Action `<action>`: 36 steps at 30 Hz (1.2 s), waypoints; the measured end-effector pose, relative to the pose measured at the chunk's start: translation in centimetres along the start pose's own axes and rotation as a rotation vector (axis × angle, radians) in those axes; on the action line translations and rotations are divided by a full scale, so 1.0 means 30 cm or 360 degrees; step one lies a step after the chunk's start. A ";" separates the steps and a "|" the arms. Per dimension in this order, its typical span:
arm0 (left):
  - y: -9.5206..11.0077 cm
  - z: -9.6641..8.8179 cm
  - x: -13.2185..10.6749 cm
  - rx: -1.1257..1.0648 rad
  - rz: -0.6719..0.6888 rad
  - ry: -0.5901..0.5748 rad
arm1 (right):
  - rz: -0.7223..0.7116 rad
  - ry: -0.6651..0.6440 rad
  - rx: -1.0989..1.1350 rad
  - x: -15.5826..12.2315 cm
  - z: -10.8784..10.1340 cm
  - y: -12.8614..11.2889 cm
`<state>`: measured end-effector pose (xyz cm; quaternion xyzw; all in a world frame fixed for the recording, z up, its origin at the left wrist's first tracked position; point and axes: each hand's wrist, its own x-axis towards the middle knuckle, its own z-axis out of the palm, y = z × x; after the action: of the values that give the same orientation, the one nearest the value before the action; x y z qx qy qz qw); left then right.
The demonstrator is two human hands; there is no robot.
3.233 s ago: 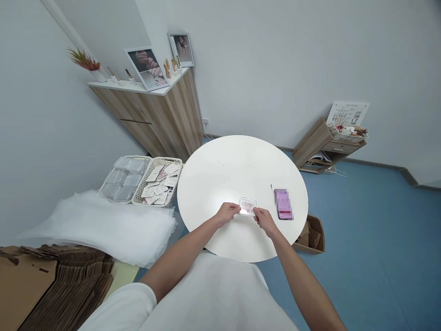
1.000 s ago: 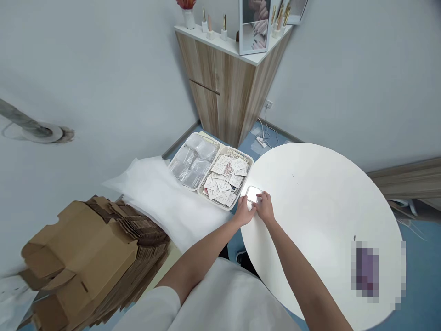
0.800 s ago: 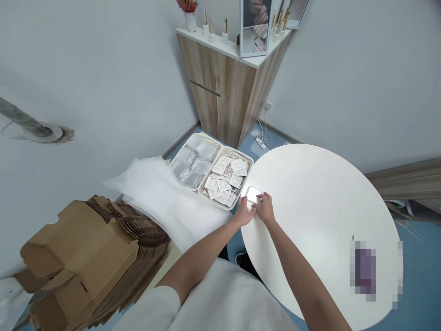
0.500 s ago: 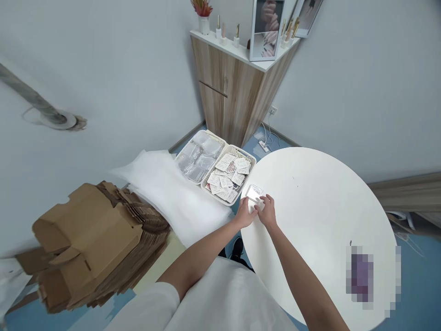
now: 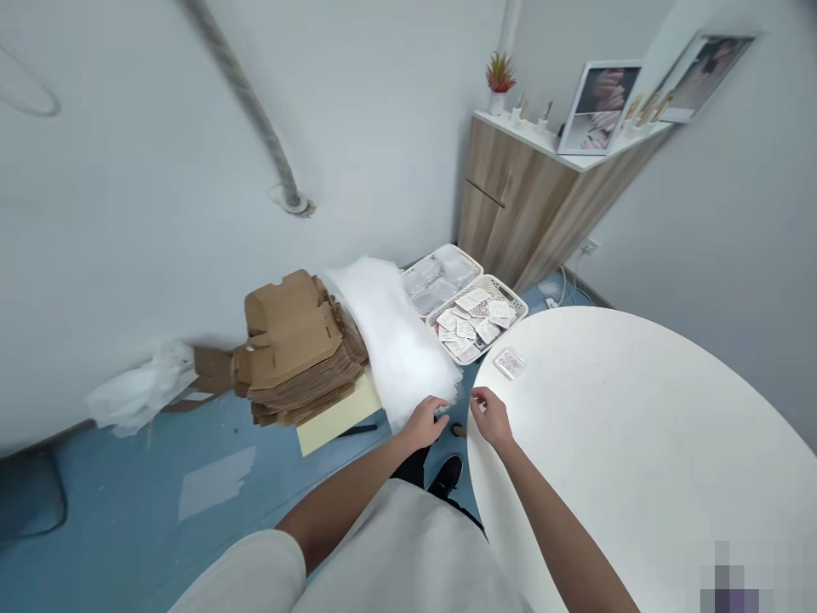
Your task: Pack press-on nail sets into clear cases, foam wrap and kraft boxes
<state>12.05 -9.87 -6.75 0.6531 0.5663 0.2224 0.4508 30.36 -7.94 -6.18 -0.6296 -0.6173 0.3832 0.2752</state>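
Note:
My left hand (image 5: 426, 423) hangs just off the table's left edge, close to the lower end of the stacked white foam sheets (image 5: 405, 349). Its thumb and fingers are apart, with nothing seen between them. At the rim of the round white table (image 5: 613, 443), my right hand (image 5: 491, 415) is loosely curled, with a gap at the fingertips and no object visible in it. A small clear flat box (image 5: 510, 363) with pinkish contents lies on the table, beyond my right hand and not touched.
A white basket of small printed cards (image 5: 472, 319) stands beside another holding clear plastic packs (image 5: 440, 277). Farther left is a stack of flattened brown cardboard boxes (image 5: 299, 340). A wooden cabinet (image 5: 517, 200) fills the corner, topped with picture frames and a plant (image 5: 499, 77).
Both hands have let go of the clear box, which stays on the table. My left hand has moved away left off the table, my right back to its rim. The view has turned left.

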 end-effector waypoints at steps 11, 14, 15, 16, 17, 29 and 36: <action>-0.122 -0.221 0.035 0.0319 -0.0269 0.0248 | -0.0044 -0.0610 -0.0413 0.124 0.216 -0.135; -0.150 -0.254 0.086 0.0219 -0.0342 0.0183 | -0.0050 -0.0586 -0.0437 0.178 0.277 -0.157; -0.162 -0.263 0.102 0.0168 -0.0369 0.0165 | -0.0064 -0.0552 -0.0440 0.197 0.299 -0.163; -0.175 -0.271 0.118 0.0112 -0.0400 0.0153 | -0.0075 -0.0509 -0.0447 0.217 0.321 -0.167; -0.189 -0.277 0.132 0.0058 -0.0439 0.0144 | -0.0075 -0.0460 -0.0458 0.236 0.343 -0.171; -0.293 -0.331 0.147 -0.0240 -0.0636 -0.0073 | 0.0182 -0.0152 -0.0438 0.422 0.470 -0.158; -0.292 -0.329 0.156 -0.0243 -0.0662 -0.0092 | 0.0347 -0.0211 -0.0559 0.453 0.441 -0.195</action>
<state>0.64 -2.56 -10.26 0.4924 0.6572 0.1481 0.5511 15.41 4.30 -10.69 -0.7043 -0.6196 0.3378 0.0770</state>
